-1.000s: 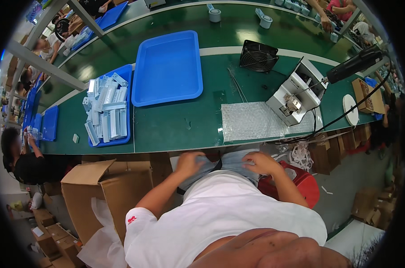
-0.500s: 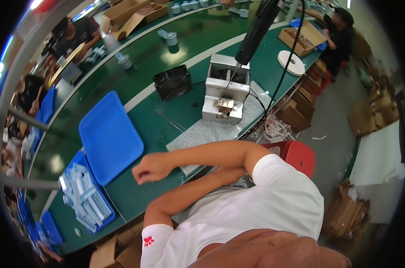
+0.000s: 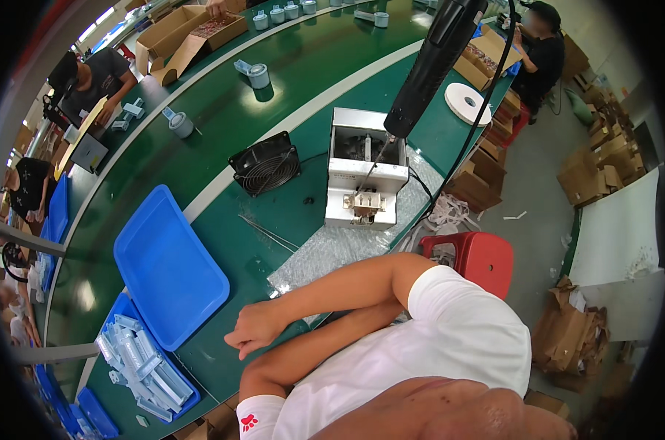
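My right hand point(image 3: 255, 330) rests on the near edge of the green table point(image 3: 274, 213), its arm crossing my body to the left. Its fingers hang loosely bent and apart, with nothing in them. My left forearm runs under the right arm, and my left hand is hidden there. Just left of my right hand lies an empty blue tray point(image 3: 167, 271). A second blue tray point(image 3: 186, 403) below it holds several pale grey parts point(image 3: 138, 363). A sheet of bubble wrap point(image 3: 332, 249) lies above my right arm.
A white box-shaped machine point(image 3: 365, 176) stands behind the bubble wrap, with a black powered screwdriver point(image 3: 435, 59) hanging over it. A black fan point(image 3: 265, 165) sits to its left, a red stool point(image 3: 479, 257) at my right. Other people work around cardboard boxes point(image 3: 193, 33).
Both hands were down at my lap by the table edge. My right arm has since swung across to the left onto the table edge, and the view has tilted to the right.
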`<state>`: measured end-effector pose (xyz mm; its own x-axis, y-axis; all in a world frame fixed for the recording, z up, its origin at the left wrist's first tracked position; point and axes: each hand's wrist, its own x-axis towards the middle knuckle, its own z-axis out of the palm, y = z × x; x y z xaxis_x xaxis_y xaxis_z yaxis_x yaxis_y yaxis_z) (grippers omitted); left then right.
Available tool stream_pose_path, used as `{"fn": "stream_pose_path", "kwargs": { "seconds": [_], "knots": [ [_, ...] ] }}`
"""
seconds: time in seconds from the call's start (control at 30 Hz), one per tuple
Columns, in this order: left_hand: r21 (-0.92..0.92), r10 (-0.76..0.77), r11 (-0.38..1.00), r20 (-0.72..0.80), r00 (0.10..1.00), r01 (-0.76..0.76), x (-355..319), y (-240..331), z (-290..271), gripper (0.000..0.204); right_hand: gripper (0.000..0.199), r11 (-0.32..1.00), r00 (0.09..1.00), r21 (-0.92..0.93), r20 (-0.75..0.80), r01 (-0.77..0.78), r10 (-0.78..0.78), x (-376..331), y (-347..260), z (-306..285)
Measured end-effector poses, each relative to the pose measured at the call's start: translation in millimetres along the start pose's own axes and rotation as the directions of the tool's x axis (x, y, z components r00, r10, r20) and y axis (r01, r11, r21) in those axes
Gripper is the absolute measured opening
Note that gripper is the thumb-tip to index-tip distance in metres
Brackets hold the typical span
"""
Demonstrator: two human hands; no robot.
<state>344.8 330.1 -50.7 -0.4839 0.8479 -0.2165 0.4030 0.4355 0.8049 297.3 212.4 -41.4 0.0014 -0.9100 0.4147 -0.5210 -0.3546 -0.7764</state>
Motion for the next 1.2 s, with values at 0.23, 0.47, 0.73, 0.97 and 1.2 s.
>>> {"fn": "stream_pose_path", "kwargs": {
  "seconds": [0.23,0.47,0.73,0.97,1.2],
  "knots": [
    [0.008,-0.009,1.000,0.018,1.000,0.009,-4.0,-6.5,1.6,0.029,0.046,1.000,0.995,-0.003,-0.092,0.029,-0.030,3.2,10.0,-2.3],
    [0.015,-0.009,1.000,0.036,0.999,0.009,-6.7,-10.0,2.8,0.029,0.055,0.998,0.992,-0.035,-0.112,0.058,-0.062,1.5,10.0,-2.0],
    [0.017,-0.003,1.000,0.052,0.999,0.002,-8.3,-18.9,3.6,0.029,0.053,0.999,0.985,-0.034,-0.167,0.034,-0.040,1.2,12.6,0.8],
    [0.032,0.007,0.999,0.081,0.997,-0.009,-5.3,-22.4,4.6,0.029,0.038,1.000,0.981,-0.001,-0.192,0.027,-0.027,-1.4,14.0,1.5],
    [0.049,0.011,0.999,0.096,0.995,-0.016,-4.1,-21.1,9.3,0.029,0.020,0.998,0.991,0.038,-0.125,-0.047,0.052,-0.2,8.7,-3.2]
  ]
}}
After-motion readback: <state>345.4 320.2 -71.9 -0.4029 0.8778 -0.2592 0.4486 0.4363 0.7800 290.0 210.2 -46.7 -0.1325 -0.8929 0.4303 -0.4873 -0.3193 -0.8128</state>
